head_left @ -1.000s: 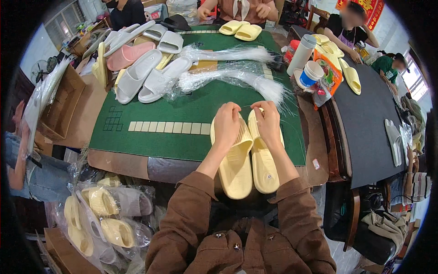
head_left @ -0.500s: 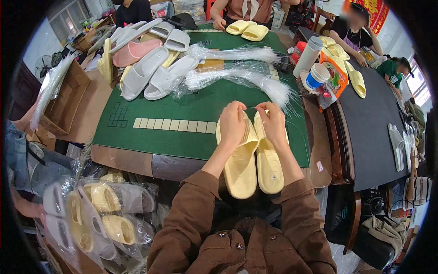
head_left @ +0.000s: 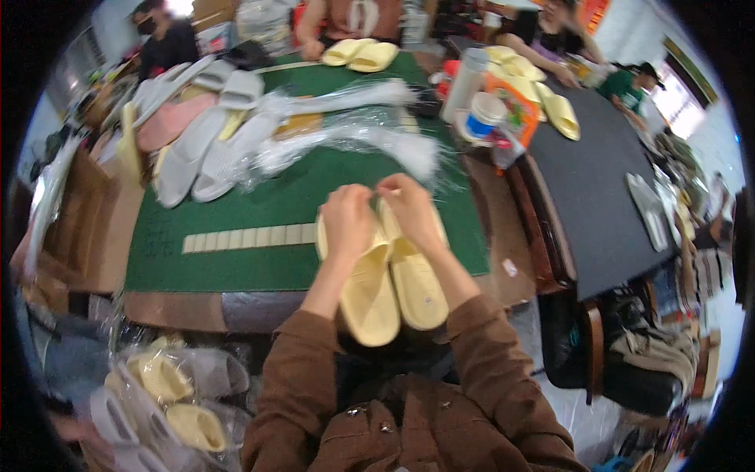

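Observation:
A pair of yellow slippers point(head_left: 370, 303) lies side by side in front of me, heels toward me and reaching over the table's near edge. My left hand point(head_left: 348, 220) is closed in a pinch above the toe of the left slipper. Over the right slipper's toe, my right hand point(head_left: 409, 208) pinches too, its fingertips almost meeting the left ones. Between the fingertips, blur hides most of the thin plastic strand they hold. Beyond my hands lie bundles of white plastic strands point(head_left: 401, 145) in clear wrapping on the green mat point(head_left: 259, 271).
Grey, pink and yellow slippers point(head_left: 189, 153) are heaped at the mat's far left. A row of pale tiles point(head_left: 248, 237) lies left of my hands. Bagged slippers point(head_left: 181, 381) are at lower left. A cup point(head_left: 485, 116) and bottle stand at right, beside a dark table point(head_left: 605, 189). Other people sit around.
The whole view has swung, so the scene sits further left. My fingertips have come closer together; the thin strand seen stretched between them before is now hard to see.

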Demonstrator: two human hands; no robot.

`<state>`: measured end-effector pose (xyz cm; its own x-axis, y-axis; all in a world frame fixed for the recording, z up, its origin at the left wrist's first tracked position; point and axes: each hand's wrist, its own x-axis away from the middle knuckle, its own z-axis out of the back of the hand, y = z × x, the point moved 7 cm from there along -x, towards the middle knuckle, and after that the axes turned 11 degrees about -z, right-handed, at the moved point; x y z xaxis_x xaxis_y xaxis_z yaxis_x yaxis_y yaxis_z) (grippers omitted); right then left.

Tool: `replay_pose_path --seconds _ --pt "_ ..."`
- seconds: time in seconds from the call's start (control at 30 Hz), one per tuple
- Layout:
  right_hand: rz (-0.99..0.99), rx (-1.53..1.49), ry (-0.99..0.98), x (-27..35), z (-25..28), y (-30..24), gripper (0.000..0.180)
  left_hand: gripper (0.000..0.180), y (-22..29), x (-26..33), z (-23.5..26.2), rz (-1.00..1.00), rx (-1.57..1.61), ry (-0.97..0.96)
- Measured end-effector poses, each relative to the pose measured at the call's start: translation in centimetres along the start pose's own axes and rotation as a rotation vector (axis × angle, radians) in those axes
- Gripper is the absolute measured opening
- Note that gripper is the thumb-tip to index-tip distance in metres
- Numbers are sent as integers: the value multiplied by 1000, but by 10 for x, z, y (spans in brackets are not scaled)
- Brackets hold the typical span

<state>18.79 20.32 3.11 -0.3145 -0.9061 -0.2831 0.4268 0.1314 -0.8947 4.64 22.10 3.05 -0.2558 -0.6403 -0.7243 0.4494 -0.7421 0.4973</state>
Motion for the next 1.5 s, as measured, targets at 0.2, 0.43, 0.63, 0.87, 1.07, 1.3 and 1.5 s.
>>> replay_pose_path --seconds 0.2,0.43,0.63,0.87,1.07,1.3,1.5 --pt "5 115 -34 3 -1 -3 19 6 1 -2 -11 -1 -13 -93" --pt "58 169 -29 1 -7 8 13 12 -4 1 -6 220 284 -35" --pt "51 306 -15 8 -2 -2 11 11 8 -2 -9 148 258 -46" --pt "36 240 45 8 1 2 10 15 -5 1 4 227 305 116" --pt "29 208 52 8 1 -1 9 16 -15 1 4 271 287 27" --pt "37 177 100 7 3 1 12 14 -16 2 9 234 288 136" --pt "24 147 56 5 4 2 11 13 -5 -1 4 164 256 57"
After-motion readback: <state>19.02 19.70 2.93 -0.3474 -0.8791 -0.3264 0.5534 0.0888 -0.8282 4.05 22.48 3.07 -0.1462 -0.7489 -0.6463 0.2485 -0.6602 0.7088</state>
